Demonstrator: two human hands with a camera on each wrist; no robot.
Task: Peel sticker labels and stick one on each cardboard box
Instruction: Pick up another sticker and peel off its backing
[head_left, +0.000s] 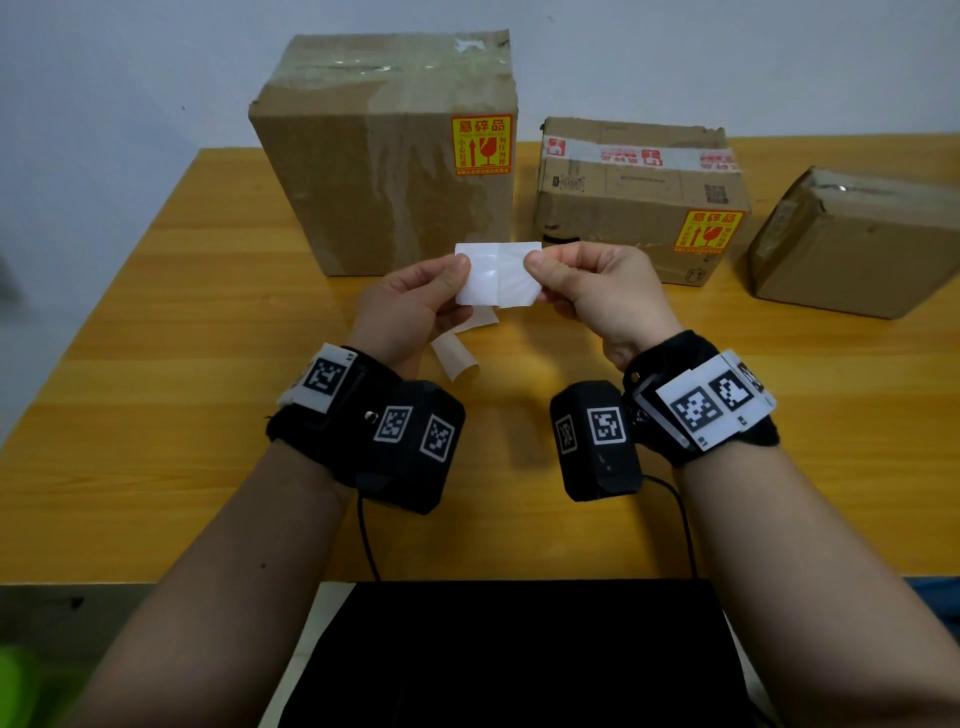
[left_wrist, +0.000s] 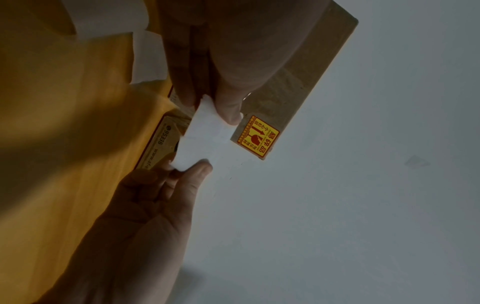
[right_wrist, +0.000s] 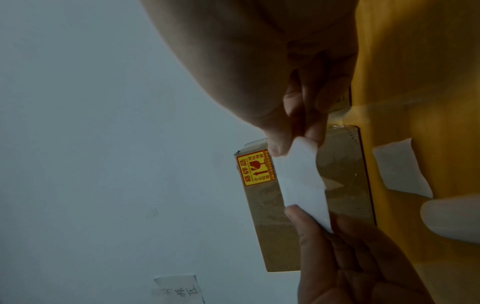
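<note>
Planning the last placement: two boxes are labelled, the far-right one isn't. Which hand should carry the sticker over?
Right, probably. The right hand already pinches the white sticker piece and sits nearer the unlabelled box; the left hand, pinching the other edge, would have to cross over.

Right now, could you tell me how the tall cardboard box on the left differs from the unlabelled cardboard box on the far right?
The tall brown cardboard box carries a yellow-and-red fragile sticker; the low brown cardboard box at far right shows none. The tall one stands much higher and faces squarely forward; the low one sits angled. Both are worn, taped and rest on the wooden table.
</note>
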